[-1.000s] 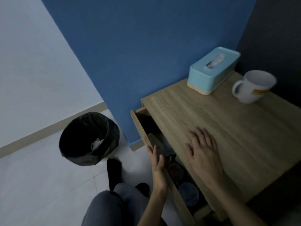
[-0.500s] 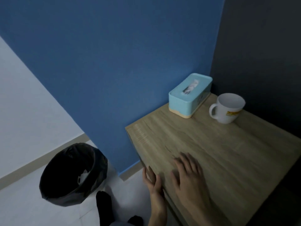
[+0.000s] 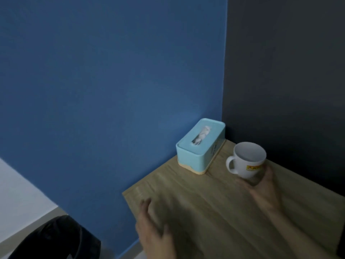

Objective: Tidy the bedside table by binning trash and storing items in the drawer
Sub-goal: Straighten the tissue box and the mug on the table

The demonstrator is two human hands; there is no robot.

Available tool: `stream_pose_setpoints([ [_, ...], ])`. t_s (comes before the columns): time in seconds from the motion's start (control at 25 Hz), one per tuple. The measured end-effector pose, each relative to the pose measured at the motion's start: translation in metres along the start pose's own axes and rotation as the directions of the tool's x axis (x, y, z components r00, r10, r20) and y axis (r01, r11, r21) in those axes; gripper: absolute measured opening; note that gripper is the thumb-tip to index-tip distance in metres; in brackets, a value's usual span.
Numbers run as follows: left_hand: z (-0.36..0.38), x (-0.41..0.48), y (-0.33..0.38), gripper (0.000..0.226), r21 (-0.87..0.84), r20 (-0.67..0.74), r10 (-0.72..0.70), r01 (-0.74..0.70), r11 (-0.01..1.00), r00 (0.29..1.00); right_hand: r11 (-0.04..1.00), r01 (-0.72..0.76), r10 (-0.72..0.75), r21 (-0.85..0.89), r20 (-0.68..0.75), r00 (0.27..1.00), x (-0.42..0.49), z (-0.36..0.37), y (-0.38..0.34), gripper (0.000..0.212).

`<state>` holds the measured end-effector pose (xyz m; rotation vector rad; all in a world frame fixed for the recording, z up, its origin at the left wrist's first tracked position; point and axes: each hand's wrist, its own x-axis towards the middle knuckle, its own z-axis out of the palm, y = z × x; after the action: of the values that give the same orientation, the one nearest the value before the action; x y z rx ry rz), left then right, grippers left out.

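Cupping white mug at right centre of table | right hand grip curled round its base, likely to lift it for stowing | left hand grip slack, empty, over table edge, lower centre

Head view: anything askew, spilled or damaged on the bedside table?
Nothing stands out. The tissue box sits flat by the blue wall, the mug stands upright with no spill visible, and the tabletop shows no damage.
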<state>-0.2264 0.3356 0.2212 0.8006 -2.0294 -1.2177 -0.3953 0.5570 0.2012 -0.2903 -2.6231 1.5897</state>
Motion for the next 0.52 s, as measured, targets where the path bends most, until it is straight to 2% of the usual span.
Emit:
stream_pose_setpoints([
  [0.08, 0.021, 0.025, 0.037, 0.075, 0.077, 0.183, 0.199, -0.216, 0.973, 0.963, 1.000, 0.021, -0.022, -0.016, -0.035, 0.999, 0.013, 0.006, 0.001, 0.111],
  [0.16, 0.050, 0.062, 0.061, 0.076, 0.171, 0.355, 0.291, -0.368, 0.914, 0.888, 1.000, -0.006, 0.004, -0.030, -0.053, 0.999, 0.020, 0.011, 0.007, 0.108],
  [0.24, 0.081, 0.097, 0.068, 0.073, 0.267, 0.495, 0.290, -0.461, 0.846, 0.819, 0.999, -0.003, 0.000, -0.047, -0.073, 0.997, 0.021, 0.011, 0.008, 0.100],
  [0.32, 0.102, 0.115, 0.064, 0.065, 0.372, 0.622, 0.197, -0.508, 0.777, 0.758, 0.998, 0.017, -0.025, -0.059, -0.146, 0.989, 0.021, 0.008, 0.009, 0.094],
  [0.4, 0.113, 0.122, 0.059, 0.065, 0.364, 0.650, 0.171, -0.501, 0.785, 0.740, 0.997, 0.042, -0.059, -0.072, -0.242, 0.968, 0.020, 0.006, 0.007, 0.090],
  [0.52, 0.121, 0.098, 0.059, 0.062, 0.355, 0.638, 0.236, -0.552, 0.754, 0.733, 0.997, 0.039, -0.060, -0.066, -0.354, 0.933, 0.018, 0.004, 0.006, 0.086],
])
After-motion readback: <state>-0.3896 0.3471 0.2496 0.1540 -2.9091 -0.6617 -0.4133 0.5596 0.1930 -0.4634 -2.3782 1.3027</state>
